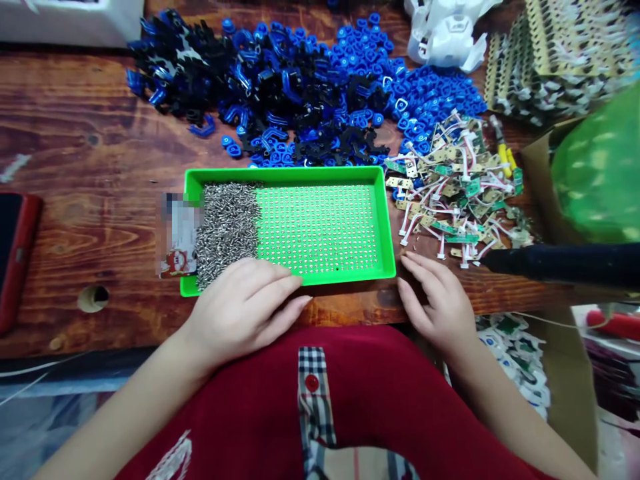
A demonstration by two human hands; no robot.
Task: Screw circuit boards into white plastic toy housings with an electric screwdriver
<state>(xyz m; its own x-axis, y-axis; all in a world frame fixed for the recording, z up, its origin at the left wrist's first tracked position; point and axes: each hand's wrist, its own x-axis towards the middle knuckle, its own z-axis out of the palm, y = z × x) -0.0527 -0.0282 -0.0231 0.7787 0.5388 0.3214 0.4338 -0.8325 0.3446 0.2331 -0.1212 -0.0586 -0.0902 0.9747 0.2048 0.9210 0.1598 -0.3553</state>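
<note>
A green rectangular tray (287,175) lies on the wooden table. Small metal screws (227,227) are heaped in its left part, and a perforated plate (320,227) with screws seated in its rows of holes fills the right. My left hand (245,300) rests over the tray's near rim, fingers stretched out and thumb apart, below the screw heap. On the table just off the tray's near right corner is my right hand (440,300), its thumb and fingers apart and nothing visible between them. A few loose screws (416,241) lie beyond its fingertips.
Blue and black plastic parts (300,87) pile up behind the tray. Small wired circuit boards (460,180) and yellow-handled pliers (504,157) lie at right, beside a dark rod-like tool (560,263). A card (180,237) overlaps the tray's left end; a red-cased phone (17,253) is far left.
</note>
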